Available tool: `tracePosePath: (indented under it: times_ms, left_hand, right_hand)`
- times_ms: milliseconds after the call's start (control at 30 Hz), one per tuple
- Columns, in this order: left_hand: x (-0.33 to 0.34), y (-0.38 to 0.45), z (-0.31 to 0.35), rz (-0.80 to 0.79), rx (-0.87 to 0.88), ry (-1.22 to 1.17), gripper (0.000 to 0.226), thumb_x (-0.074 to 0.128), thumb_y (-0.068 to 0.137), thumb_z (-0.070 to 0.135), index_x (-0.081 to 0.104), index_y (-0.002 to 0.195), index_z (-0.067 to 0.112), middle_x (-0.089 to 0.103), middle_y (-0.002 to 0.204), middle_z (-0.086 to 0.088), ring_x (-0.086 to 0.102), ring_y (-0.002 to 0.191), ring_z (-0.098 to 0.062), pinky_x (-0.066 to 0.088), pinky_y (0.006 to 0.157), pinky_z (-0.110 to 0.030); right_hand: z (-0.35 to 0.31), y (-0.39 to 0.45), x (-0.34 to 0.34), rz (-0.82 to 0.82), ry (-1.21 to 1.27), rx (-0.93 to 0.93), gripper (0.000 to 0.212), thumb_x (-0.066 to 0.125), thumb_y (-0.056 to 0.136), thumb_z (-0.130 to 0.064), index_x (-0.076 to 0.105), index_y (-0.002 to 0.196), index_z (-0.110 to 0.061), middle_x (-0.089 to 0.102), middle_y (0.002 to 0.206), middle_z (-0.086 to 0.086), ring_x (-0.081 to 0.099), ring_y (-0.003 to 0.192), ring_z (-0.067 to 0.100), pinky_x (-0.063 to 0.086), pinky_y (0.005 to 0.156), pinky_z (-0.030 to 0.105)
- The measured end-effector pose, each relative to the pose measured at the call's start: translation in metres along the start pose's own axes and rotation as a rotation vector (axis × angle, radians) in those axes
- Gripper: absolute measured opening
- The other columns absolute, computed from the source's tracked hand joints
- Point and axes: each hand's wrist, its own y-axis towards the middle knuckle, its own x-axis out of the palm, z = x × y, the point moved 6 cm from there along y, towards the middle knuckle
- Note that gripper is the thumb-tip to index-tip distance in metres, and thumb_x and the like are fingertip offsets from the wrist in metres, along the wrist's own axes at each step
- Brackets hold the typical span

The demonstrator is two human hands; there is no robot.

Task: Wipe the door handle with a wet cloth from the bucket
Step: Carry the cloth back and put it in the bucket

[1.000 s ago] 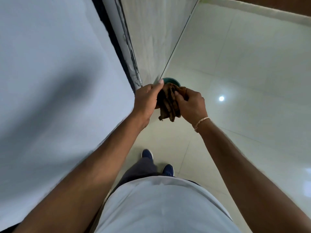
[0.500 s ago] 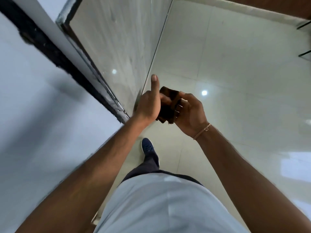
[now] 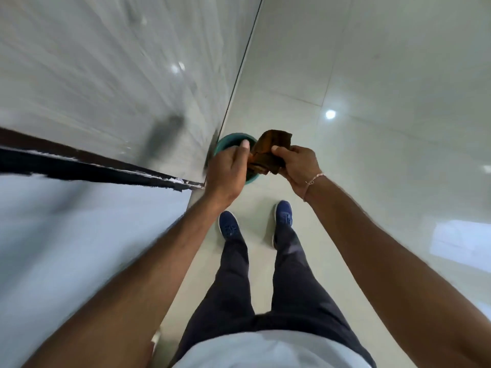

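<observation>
Standing on a pale tiled floor [image 3: 372, 75], looking straight down past both outstretched forearms. Gripping a brown cloth [image 3: 268, 151] in the right hand [image 3: 297, 166], thumb on top and fingers curled beneath, the fabric bunched and folded with its far corner sticking up. Holding the left hand [image 3: 228, 168] just beside the cloth, its thumb raised and fingers curled inward toward the fabric; cannot tell whether those fingers are actually pinching the near left edge. Hovering both hands directly above a teal bucket [image 3: 225, 144], only its rim showing on the far and near sides of the left hand, sitting on the floor against the foot of a grey streaked wall [image 3: 106, 62] on the left. Wearing a thin bracelet [image 3: 314, 179] on the right wrist, dark trousers [image 3: 265, 288], a white shirt and blue shoes [image 3: 229, 227], feet planted apart just near of the bucket. Showing a dark frame edge [image 3: 79, 168] running across the left, much of that side blurred.
</observation>
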Motion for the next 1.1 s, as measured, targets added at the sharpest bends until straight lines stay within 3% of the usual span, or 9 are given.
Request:
tracePosePath:
  times_ms: [67,133,200,333,467,600,733,867,1100]
  left_hand:
    - [0.014,0.02,-0.034,-0.017,-0.023,0.066,0.042,0.052,0.112,0.044,0.066,0.081,0.018,0.067,0.073,0.005,0.061,0.071,0.001,0.043,0.062,-0.024]
    - [0.031,0.044,-0.079,0.009,-0.089,0.097,0.025,0.06,0.109,0.038,0.065,0.089,0.024,0.063,0.077,0.017,0.061,0.074,0.009,0.042,0.067,-0.018]
    - [0.047,0.064,-0.126,0.055,-0.151,0.119,0.016,0.064,0.107,0.035,0.07,0.102,0.021,0.067,0.088,0.016,0.065,0.085,-0.002,0.048,0.078,-0.027]
    - [0.089,0.111,-0.224,0.066,-0.179,0.225,0.037,0.062,0.103,0.038,0.069,0.129,0.012,0.074,0.129,-0.004,0.066,0.122,-0.022,0.052,0.102,-0.036]
    - [0.124,0.149,-0.3,0.07,-0.191,0.305,0.042,0.063,0.104,0.034,0.064,0.138,0.009,0.068,0.14,-0.01,0.059,0.135,-0.029,0.047,0.114,-0.044]
    - [0.152,0.179,-0.363,0.032,-0.189,0.355,0.045,0.064,0.106,0.03,0.058,0.145,0.008,0.061,0.149,-0.01,0.048,0.144,-0.03,0.04,0.12,-0.043]
    - [0.165,0.202,-0.401,0.025,-0.137,0.403,0.045,0.063,0.105,0.029,0.058,0.144,0.007,0.058,0.152,-0.011,0.045,0.146,-0.03,0.037,0.12,-0.039]
    - [0.171,0.212,-0.424,0.049,-0.096,0.425,0.046,0.062,0.103,0.03,0.059,0.142,0.005,0.059,0.15,-0.014,0.047,0.144,-0.033,0.039,0.122,-0.044]
    - [0.18,0.216,-0.437,0.078,-0.031,0.451,0.05,0.057,0.099,0.035,0.061,0.14,0.005,0.059,0.151,-0.017,0.047,0.147,-0.036,0.035,0.128,-0.045]
  right_hand:
    - [0.012,0.045,0.004,0.024,-0.168,-0.006,0.02,0.084,0.094,-0.02,0.072,0.104,-0.009,0.079,0.108,0.018,0.081,0.098,0.033,0.069,0.086,0.046]
    - [0.032,0.099,0.013,0.024,-0.332,-0.018,0.021,0.088,0.087,-0.028,0.071,0.095,-0.018,0.078,0.103,0.013,0.081,0.095,0.034,0.069,0.082,0.052]
    - [0.052,0.145,0.025,0.007,-0.519,-0.052,0.021,0.087,0.085,-0.035,0.072,0.095,-0.023,0.078,0.104,0.01,0.079,0.095,0.032,0.069,0.083,0.05]
    - [0.1,0.235,0.059,-0.071,-0.825,-0.15,0.04,0.083,0.089,-0.038,0.075,0.122,-0.018,0.073,0.109,0.003,0.07,0.098,0.025,0.064,0.087,0.036]
    - [0.154,0.32,0.091,-0.171,-1.041,-0.196,0.039,0.082,0.089,-0.025,0.072,0.126,-0.022,0.064,0.107,0.001,0.064,0.097,0.023,0.056,0.08,0.032]
    - [0.208,0.395,0.121,-0.251,-1.288,-0.227,0.043,0.084,0.082,-0.019,0.075,0.124,-0.02,0.076,0.116,0.009,0.074,0.104,0.03,0.059,0.083,0.033]
    - [0.246,0.45,0.147,-0.261,-1.526,-0.343,0.046,0.08,0.086,-0.019,0.07,0.13,-0.011,0.072,0.125,0.02,0.073,0.115,0.043,0.063,0.095,0.046]
    - [0.274,0.492,0.173,-0.288,-1.703,-0.524,0.033,0.054,0.102,-0.001,0.063,0.133,0.005,0.068,0.127,0.033,0.068,0.12,0.053,0.057,0.1,0.056]
    - [0.32,0.532,0.191,-0.381,-1.731,-0.564,0.035,0.04,0.107,0.006,0.063,0.133,0.011,0.07,0.127,0.034,0.068,0.12,0.051,0.054,0.102,0.053]
